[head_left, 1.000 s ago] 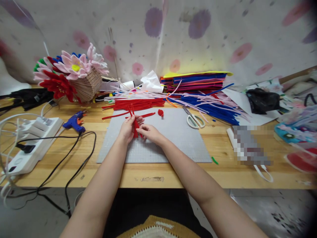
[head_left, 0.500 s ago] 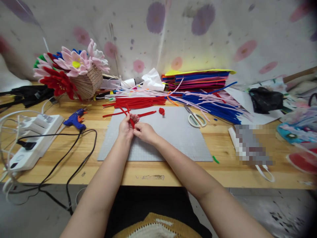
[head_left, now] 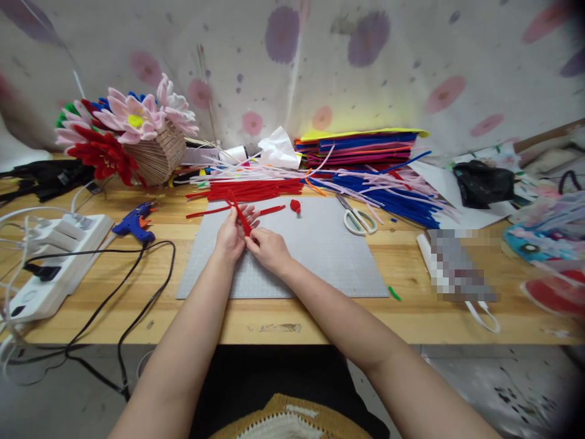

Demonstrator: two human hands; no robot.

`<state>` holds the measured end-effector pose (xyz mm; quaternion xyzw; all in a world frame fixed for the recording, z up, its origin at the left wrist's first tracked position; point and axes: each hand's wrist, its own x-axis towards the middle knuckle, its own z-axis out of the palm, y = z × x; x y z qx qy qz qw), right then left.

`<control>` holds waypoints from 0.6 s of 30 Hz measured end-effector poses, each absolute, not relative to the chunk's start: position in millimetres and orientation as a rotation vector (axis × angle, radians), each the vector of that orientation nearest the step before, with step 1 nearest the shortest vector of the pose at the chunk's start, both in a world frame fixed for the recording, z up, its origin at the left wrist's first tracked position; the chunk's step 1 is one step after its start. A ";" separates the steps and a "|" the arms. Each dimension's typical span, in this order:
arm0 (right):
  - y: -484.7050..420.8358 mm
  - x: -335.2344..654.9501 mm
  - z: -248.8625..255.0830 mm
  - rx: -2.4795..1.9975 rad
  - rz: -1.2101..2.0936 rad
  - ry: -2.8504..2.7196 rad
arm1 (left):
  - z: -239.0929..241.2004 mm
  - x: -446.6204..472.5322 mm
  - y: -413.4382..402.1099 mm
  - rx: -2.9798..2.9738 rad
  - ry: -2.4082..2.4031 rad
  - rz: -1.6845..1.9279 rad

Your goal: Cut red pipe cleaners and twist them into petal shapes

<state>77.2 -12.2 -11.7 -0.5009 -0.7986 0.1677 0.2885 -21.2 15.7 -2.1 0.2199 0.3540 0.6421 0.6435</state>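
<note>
A red pipe cleaner point(head_left: 243, 219), seemingly folded into a narrow strip, slants up between my two hands. My left hand point(head_left: 232, 236) is palm up, its thumb pressing the strip near the upper part and its other fingers partly curled behind. My right hand point(head_left: 267, 247) pinches the lower end between thumb and fingers. Both are over the left part of the grey cutting mat point(head_left: 329, 262). Beyond them lie a loose red pipe cleaner point(head_left: 273, 210) and a small red coiled ball point(head_left: 295, 207). A pile of red pipe cleaners point(head_left: 256, 189) sits at the mat's back edge.
Scissors point(head_left: 359, 221) rest at the mat's back right, near blue pipe cleaners point(head_left: 393, 198). To the left are a blue glue gun point(head_left: 136, 223), its black cable, a white power strip point(head_left: 64, 262) and a basket point(head_left: 159, 152) of fuzzy flowers. A green scrap point(head_left: 394, 294) lies right of the mat.
The two red ends that were spread apart above my left hand now lie together as one strip. My left fingers have opened out a little. The whole view has shifted slightly.
</note>
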 end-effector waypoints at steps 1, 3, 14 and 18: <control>-11.9 78.2 -11.8 -1.353 0.441 -2.120 | -2.5 -20.3 14.1 0.538 0.824 1.433; -11.0 79.5 -11.4 -1.391 0.425 -2.108 | -4.1 -18.3 11.1 0.613 0.891 1.402; -5.8 96.3 -11.6 -1.192 0.784 -1.995 | -7.4 -17.3 10.4 0.642 0.952 1.453; 0.1 100.3 -11.1 -1.190 0.809 -1.745 | -6.8 -14.6 8.0 0.710 0.945 1.448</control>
